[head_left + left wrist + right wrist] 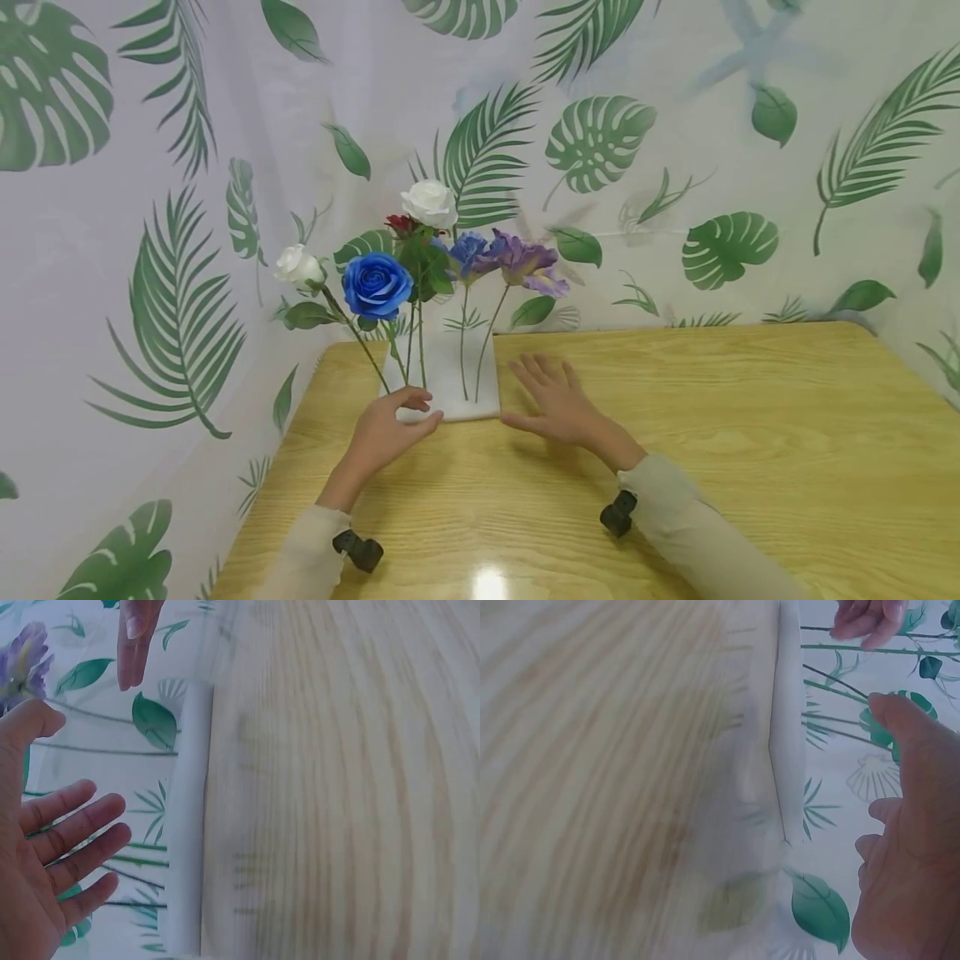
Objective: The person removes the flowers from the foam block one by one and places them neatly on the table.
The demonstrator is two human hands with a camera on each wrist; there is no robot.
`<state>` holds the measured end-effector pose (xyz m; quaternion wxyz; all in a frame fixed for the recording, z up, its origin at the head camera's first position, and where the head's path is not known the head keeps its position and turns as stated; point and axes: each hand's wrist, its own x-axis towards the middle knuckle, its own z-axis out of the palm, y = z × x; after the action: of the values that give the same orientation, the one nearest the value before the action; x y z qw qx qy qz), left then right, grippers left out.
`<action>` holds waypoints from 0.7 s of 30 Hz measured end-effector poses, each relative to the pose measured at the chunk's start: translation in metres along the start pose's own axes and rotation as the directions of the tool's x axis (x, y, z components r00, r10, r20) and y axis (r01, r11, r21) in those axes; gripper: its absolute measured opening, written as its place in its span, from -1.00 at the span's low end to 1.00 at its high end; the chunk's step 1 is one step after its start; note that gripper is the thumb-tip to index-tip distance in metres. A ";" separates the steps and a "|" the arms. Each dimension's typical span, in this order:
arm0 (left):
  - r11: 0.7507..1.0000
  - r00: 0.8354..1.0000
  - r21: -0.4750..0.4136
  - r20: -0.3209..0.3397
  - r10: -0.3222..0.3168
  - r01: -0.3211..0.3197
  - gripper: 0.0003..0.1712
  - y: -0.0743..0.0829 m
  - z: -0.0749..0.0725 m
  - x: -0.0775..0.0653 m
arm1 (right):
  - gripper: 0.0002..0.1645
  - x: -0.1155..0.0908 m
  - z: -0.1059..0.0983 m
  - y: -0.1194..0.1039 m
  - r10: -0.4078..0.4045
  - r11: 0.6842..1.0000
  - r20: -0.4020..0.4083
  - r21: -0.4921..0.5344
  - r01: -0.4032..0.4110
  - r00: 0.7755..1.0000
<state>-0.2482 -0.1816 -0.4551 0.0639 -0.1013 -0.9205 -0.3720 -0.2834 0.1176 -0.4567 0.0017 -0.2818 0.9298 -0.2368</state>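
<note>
Several artificial flowers stand in a white foam slab (pixel 450 408) on the table. On the left lean a small white rose (pixel 298 268) and a blue rose (pixel 377 286); a larger white rose (pixel 430 204) rises behind, above a red flower (pixel 401 224). A blue flower (pixel 470 255) and a purple iris (pixel 523 262) stand to the right. My left hand (pixel 393 429) is at the slab's front left, fingers loosely bent and palm inward, holding nothing. Beside the slab's right edge my right hand (pixel 558 408) has its fingers spread, also holding nothing.
The wood-grain table (pixel 697 433) extends to the right of the slab. A leaf-printed white curtain (pixel 645 50) hangs behind and along the left side, close to the flowers. Both wrists carry small black cameras (pixel 618 512).
</note>
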 end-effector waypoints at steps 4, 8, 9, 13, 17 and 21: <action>0.997 0.998 0.059 -0.039 -0.042 0.044 -0.70 -0.011 -0.010 -0.003 | 0.10 0.009 0.003 -0.006 -0.009 1.000 0.037 0.021 0.008 0.999; 0.971 0.985 0.178 -0.089 -0.147 0.161 -0.52 -0.021 -0.017 -0.003 | 0.10 0.017 0.007 -0.010 -0.024 0.999 0.059 0.041 0.021 0.998; 0.963 0.980 0.194 -0.101 -0.171 0.188 -0.48 -0.024 -0.019 -0.002 | 0.09 0.019 0.009 -0.011 -0.026 0.999 0.063 0.042 0.023 0.998; 0.942 0.967 0.223 -0.112 -0.229 0.249 -0.32 -0.031 -0.021 0.002 | 0.06 0.027 0.016 -0.012 -0.040 0.998 0.078 0.055 0.035 0.996; 0.958 0.969 0.146 -0.040 -0.243 0.246 0.06 -0.038 -0.022 0.009 | 0.03 0.033 0.021 -0.013 -0.053 0.997 0.097 0.056 0.048 0.994; 0.970 0.969 0.004 0.056 -0.242 0.242 0.21 -0.045 -0.021 0.017 | 0.01 0.037 0.024 -0.013 -0.055 0.997 0.105 0.059 0.049 0.993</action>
<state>-0.2742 -0.2255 -0.4671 -0.0080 0.0011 -0.9269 -0.3753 -0.3043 0.0778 -0.4669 0.0531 -0.3182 0.9136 -0.2474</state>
